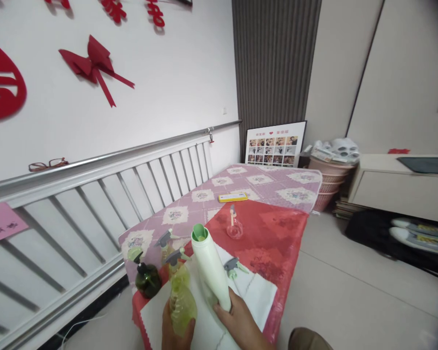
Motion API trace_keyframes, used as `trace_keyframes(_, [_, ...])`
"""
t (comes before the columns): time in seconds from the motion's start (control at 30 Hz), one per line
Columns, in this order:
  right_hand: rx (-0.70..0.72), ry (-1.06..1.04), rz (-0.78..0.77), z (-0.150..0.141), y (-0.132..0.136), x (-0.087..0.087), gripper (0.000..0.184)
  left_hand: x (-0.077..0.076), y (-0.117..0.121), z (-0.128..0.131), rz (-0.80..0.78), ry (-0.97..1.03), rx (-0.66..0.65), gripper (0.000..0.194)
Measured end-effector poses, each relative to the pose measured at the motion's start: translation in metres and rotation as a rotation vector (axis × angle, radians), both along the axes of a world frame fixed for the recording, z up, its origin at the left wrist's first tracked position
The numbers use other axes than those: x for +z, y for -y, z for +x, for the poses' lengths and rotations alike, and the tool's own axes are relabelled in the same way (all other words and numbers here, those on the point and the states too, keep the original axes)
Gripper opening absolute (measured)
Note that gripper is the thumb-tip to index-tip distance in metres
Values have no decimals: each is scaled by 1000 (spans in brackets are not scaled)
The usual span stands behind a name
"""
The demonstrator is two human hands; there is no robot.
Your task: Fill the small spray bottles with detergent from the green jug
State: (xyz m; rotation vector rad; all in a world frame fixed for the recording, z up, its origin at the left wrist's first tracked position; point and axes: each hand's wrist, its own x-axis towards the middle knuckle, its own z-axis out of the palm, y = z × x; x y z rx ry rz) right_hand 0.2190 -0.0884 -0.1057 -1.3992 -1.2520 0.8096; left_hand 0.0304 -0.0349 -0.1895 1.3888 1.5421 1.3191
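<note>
My left hand (177,331) is wrapped round a translucent yellow-green spray bottle (181,304) that stands on a white sheet (257,296) at the table's near end. My right hand (241,323) grips the base of a tall pale green bottle (209,265), tilted away from me with its open mouth pointing up and back. A loose grey and green spray head (234,267) lies on the white sheet just right of that bottle.
A dark green pump bottle (148,278) and two more spray bottles (165,243) stand at the left. A small clear flask (234,227) sits on the red cloth (277,233). A yellow flat box (233,197) lies farther back. White railing (95,194) runs along the left.
</note>
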Motion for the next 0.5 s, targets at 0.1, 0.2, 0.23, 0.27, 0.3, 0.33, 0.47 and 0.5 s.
trace_keyframes(0.1, [22, -35, 1, 23, 5, 5, 34, -20, -1, -1, 52, 0, 17, 82])
trace_keyframes(0.2, [-228, 161, -23, 54, -2, 1, 42, -35, 0, -1, 54, -7, 45, 82])
trace_keyframes(0.23, [-265, 213, -36, 64, -7, -3, 40, -38, 0, -1, 66, -4, 41, 82])
trace_keyframes(0.27, [-283, 258, -50, 72, -12, -6, 38, -39, 0, -1, 82, 4, 30, 80])
trace_keyframes(0.3, [-284, 304, -67, 79, -18, -10, 34, -40, 0, 0, 99, 14, 19, 78])
trace_keyframes(0.33, [-276, 344, -88, 84, -24, -13, 30, -40, 0, 1, 115, 25, 9, 76])
trace_keyframes(0.47, [-246, 523, -197, 88, -46, -24, 23, -41, -1, 3, 173, 52, 21, 70])
trace_keyframes(0.5, [-237, 562, -224, 86, -51, -26, 25, -42, -1, 3, 190, 45, 25, 70])
